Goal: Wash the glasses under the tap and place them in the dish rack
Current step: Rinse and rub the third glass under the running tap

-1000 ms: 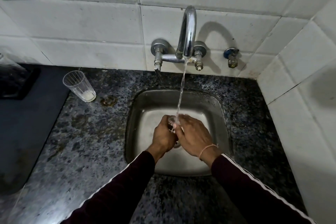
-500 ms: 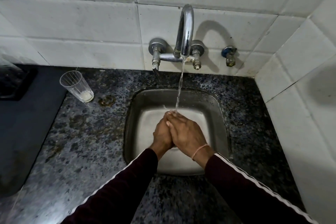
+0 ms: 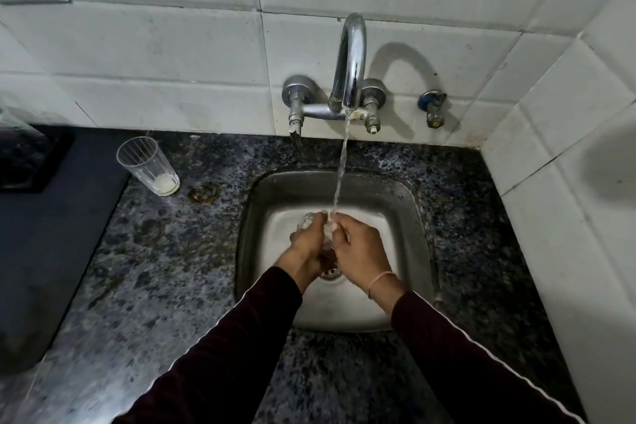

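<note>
A clear glass (image 3: 318, 227) is held over the middle of the steel sink (image 3: 409, 203), directly under the stream of water (image 3: 340, 169) that falls from the tap (image 3: 351, 58) at twelve o'clock. The glass is clasped from nine o'clock by the left hand (image 3: 306, 244), whose fingers are curled round its wall, and from three o'clock by the right hand (image 3: 358, 248), whose fingers are likewise curled against it; the two hands are pressed close together around it, so little of the glass is seen beyond its rim. It appears to be kept low in the basin so that splashing is caught and the water runs down to the drain (image 3: 330, 274) at six o'clock of the hands. The rinsing step is judged to be in hand.

A second glass (image 3: 148, 165), with a white residue in its bottom, stands upright on the dark speckled tabletop (image 3: 155, 268) at ten o'clock of the sink, well apart from it, seemingly left within reach for washing afterwards. No dish rack can be made out with certainty; a dark object at the left edge cannot be identified.
</note>
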